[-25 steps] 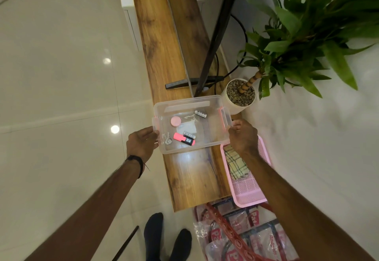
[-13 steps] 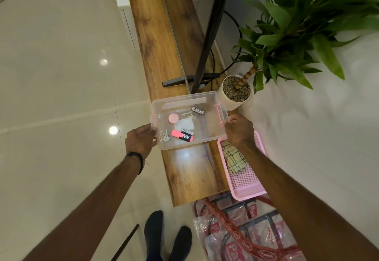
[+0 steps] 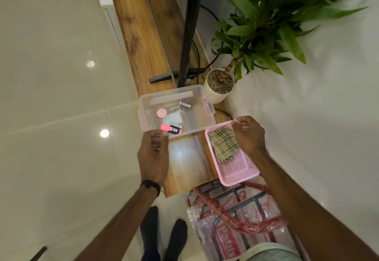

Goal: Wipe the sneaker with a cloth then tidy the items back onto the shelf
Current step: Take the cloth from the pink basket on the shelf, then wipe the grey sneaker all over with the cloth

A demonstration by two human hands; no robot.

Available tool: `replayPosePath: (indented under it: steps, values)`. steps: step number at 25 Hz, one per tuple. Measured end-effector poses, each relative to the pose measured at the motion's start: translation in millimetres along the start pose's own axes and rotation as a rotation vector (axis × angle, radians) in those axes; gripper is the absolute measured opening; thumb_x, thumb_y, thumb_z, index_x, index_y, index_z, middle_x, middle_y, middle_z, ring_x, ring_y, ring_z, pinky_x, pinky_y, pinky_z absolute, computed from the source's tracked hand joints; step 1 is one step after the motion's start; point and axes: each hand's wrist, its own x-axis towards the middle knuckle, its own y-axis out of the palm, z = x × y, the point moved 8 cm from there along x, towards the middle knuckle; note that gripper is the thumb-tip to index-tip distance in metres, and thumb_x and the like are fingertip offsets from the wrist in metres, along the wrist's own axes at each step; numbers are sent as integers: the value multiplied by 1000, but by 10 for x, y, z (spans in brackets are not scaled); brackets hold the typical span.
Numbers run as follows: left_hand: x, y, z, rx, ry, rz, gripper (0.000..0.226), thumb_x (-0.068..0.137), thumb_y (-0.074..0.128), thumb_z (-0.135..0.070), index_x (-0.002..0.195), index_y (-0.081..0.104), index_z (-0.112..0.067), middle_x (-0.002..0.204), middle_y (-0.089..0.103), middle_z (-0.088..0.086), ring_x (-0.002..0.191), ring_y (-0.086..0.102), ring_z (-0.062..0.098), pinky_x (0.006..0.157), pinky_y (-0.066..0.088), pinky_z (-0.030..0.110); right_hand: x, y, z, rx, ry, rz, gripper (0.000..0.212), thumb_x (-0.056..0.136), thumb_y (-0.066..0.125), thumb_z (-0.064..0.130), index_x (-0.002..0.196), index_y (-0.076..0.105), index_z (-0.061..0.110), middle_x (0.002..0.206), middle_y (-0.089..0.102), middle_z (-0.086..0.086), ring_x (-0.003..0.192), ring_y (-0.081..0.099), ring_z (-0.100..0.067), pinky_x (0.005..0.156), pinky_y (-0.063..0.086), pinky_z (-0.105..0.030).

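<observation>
One clear box [image 3: 207, 124] on wooden shelf [image 3: 143, 41], holding one pink highlighter [image 3: 170, 128], one pink round cap [image 3: 161, 113], two batteries [image 3: 185, 104]. One pink basket [image 3: 235, 178] just right, one checked cloth [image 3: 222, 143] inside. Left hand [image 3: 153, 154] loose, grasping nothing, near box edge. Right hand [image 3: 249, 135] over basket's far rim; grip unclear. No sneaker in view.

A clear box [image 3: 207, 124] holds a pink round lid [image 3: 161, 113] and a pink-and-black highlighter [image 3: 170, 129]. The pink mesh basket [image 3: 235, 175] carries a beige cloth [image 3: 223, 143] with dark green checks. The shelf [image 3: 143, 35] is brown woodgrain.
</observation>
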Motion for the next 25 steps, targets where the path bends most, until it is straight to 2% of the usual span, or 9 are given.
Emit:
replayPosePath:
  steps: [4,7,9,12,15,17,21,25]
  values:
    - [-336,474,263,61,-131,292,14,96,64,-32,107,64,-22,99,72,-2,89,71,17,81,57,26,-116,-92,-290,-121,55,72,30,99,61,30,124,62,12,120,70,-6,91,62,-19,78,50,-26]
    - [-515,764,369,171,-155,458,19,99,63,-27,118,62,-22,114,72,-1,101,69,16,84,52,24,-163,13,-596,-193,169,178,37,98,61,29,129,60,9,127,66,-9,99,64,-25,77,51,-27]
    - [-574,967,346,194,-171,537,18,103,58,-23,121,60,-20,120,69,0,106,66,17,85,47,20,-243,105,-673,-235,142,181,36,94,65,22,127,59,8,127,65,-9,103,64,-25,75,53,-26]
    - [-605,1226,324,196,-236,566,24,105,52,-25,126,58,-15,124,64,2,112,60,17,90,43,23,-373,383,-559,-435,-201,224,47,89,70,14,132,53,11,134,58,-7,120,57,-27,101,50,-36]
    - [-603,1374,413,226,-256,564,30,106,49,-31,129,58,-15,127,65,3,113,60,18,93,42,27,-413,673,-495,-708,-446,285,64,86,74,18,142,42,13,149,47,-9,134,47,-29,111,39,-42]
    - [-613,1400,463,248,-256,569,31,106,47,-33,129,58,-15,126,64,4,114,59,20,94,42,28,-381,776,-479,-781,-489,266,69,86,75,21,144,39,14,153,43,-9,139,43,-30,114,36,-43]
    - [-601,1387,627,188,-306,555,33,108,43,-35,124,60,-12,122,66,7,114,61,25,105,47,40,-361,924,-462,-902,-553,236,60,90,69,23,142,41,11,150,46,-12,134,48,-31,109,42,-43]
    - [-560,1394,746,125,-363,540,29,105,46,-40,112,63,-17,113,68,5,111,64,25,108,47,48,-350,967,-460,-866,-550,240,55,91,67,20,139,42,9,146,48,-13,128,53,-30,102,48,-41]
